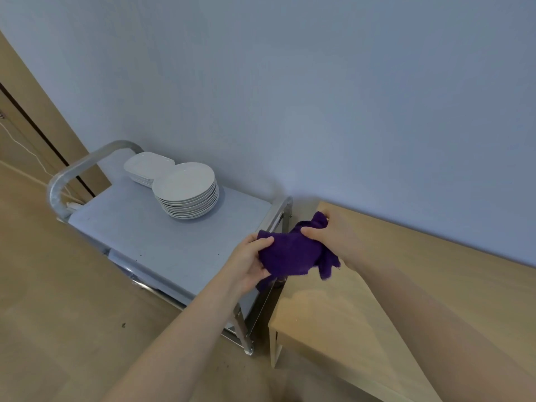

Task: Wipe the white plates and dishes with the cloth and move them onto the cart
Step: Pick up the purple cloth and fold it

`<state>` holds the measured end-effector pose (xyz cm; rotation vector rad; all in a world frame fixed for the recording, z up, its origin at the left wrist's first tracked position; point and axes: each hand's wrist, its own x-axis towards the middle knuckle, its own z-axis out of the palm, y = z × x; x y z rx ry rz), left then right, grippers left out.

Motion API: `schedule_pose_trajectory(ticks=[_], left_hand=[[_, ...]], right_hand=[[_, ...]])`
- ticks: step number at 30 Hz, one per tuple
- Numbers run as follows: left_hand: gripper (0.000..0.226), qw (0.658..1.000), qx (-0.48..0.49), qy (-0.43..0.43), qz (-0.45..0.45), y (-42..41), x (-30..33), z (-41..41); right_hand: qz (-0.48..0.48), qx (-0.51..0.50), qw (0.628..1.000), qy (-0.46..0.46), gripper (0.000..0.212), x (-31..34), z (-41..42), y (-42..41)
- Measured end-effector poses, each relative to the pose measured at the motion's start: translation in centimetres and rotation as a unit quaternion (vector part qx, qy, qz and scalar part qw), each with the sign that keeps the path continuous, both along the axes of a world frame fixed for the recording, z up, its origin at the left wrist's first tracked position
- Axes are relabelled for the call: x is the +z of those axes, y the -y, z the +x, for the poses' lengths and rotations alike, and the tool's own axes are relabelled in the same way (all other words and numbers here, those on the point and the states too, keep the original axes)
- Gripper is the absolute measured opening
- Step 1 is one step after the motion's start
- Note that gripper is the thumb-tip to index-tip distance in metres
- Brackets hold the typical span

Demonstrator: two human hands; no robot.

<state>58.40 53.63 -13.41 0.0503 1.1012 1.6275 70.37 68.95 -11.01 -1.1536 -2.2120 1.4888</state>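
Both hands hold a crumpled purple cloth in the air above the gap between cart and table. My left hand grips its left end, thumb on top. My right hand grips its right end, with a loose corner hanging below. On the grey top of the metal cart stands a stack of round white plates. Behind that stack sits a lower stack of squarish white dishes, near the wall.
A light wooden table stands right of the cart, against the blue-grey wall. The cart has a curved metal handle at its far left end and a lower shelf. Wooden floor lies in front; a door frame stands at far left.
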Motion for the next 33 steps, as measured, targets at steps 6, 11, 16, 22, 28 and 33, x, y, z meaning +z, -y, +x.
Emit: schedule_pose_trajectory(ticks=[6, 11, 16, 22, 28, 33], left_hand=[[0.018, 0.953, -0.003, -0.295, -0.064, 1.0, 1.0, -1.0], [0.024, 0.871, -0.004, -0.469, -0.148, 2.7, -0.4, -0.7], [0.046, 0.853, -0.067, -0.486, -0.176, 3.7, -1.1, -0.6], [0.010, 0.814, -0.062, -0.531, -0.226, 4.3, -1.7, -1.3], [0.020, 0.764, -0.009, -0.565, -0.310, 4.2, -4.2, -3.5], [0.019, 0.784, -0.003, -0.508, -0.356, 4.2, -6.0, -5.7]], right_hand=[[0.021, 0.018, 0.999, 0.037, 0.020, -1.0, 0.0, -0.5], [0.112, 0.082, 0.988, 0.064, 0.019, -1.6, -1.6, 0.4], [0.105, 0.082, 0.991, 0.007, 0.013, -1.5, -3.6, 1.3], [0.058, 0.073, 0.994, -0.061, 0.012, -2.1, -5.9, 2.5], [-0.003, 0.080, 0.995, -0.064, 0.019, -4.6, -9.4, 3.2], [0.043, 0.115, 0.992, -0.015, 0.030, -6.4, -11.8, 3.0]])
